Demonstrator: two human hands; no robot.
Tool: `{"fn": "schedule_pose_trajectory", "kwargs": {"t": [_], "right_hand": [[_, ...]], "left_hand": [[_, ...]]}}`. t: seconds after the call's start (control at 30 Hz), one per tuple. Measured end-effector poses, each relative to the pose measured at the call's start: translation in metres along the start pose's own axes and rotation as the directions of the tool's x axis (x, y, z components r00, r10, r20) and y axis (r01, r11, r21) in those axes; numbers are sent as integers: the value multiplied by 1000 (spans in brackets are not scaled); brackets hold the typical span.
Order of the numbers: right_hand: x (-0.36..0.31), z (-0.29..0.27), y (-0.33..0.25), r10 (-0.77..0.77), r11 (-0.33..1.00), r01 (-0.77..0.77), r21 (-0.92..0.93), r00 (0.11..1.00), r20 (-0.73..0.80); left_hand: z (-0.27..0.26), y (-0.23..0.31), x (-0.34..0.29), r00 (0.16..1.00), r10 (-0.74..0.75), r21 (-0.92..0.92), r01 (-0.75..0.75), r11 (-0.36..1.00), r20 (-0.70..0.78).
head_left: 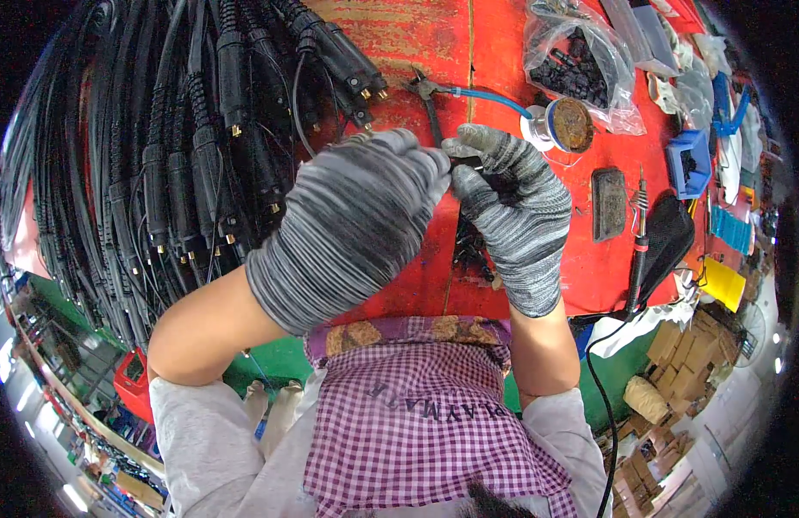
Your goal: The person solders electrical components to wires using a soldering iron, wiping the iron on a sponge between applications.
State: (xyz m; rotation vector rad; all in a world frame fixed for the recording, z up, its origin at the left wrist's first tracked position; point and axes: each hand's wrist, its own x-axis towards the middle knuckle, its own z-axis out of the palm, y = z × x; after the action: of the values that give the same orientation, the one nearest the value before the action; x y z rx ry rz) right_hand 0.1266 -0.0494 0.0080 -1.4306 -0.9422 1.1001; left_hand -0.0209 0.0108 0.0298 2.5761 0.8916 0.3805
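Observation:
Both my hands wear grey-and-black striped knit gloves and meet over the red table. My right hand (522,216) pinches a small black part (467,161) between thumb and fingers. My left hand (356,226) is closed right beside it, with its fingertips bent in toward the part. What the left fingers grip is hidden behind the glove. Just beyond my fingertips lies a pair of cutting pliers (426,89) with a blue handle. Several small black pieces (474,250) lie on the table under and between my hands.
Black cables with thick connectors (205,164) pile up at the left. On the right are a solder spool (566,126), a clear bag of black parts (581,69), a dark rectangular block (608,204), a soldering iron (640,237) and a blue bin (689,166).

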Motion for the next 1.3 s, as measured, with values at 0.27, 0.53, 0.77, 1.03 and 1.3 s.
{"fn": "schedule_pose_trajectory", "kwargs": {"t": [0.27, 0.53, 0.77, 1.03, 1.3], "right_hand": [[0, -1, 9, -160, 983, 156, -93, 987, -28], [-2, -2, 9, -128, 990, 127, 58, 992, 20], [-1, -14, 8, -72, 994, 65, 90, 995, 70], [-2, -14, 5, -95, 985, 78, 154, 990, 107], [-2, -15, 9, -164, 979, 148, 141, 981, 108]], "left_hand": [[-7, -17, 15, 920, -196, -572, 367, 733, 340], [-4, -24, 15, 927, -121, -613, 328, 719, 355], [-3, -18, 8, 981, -76, -591, 170, 789, 180], [-7, -15, 2, 990, -81, -500, 130, 856, 118], [-10, -13, 4, 991, -56, -418, 103, 903, 123]]}}
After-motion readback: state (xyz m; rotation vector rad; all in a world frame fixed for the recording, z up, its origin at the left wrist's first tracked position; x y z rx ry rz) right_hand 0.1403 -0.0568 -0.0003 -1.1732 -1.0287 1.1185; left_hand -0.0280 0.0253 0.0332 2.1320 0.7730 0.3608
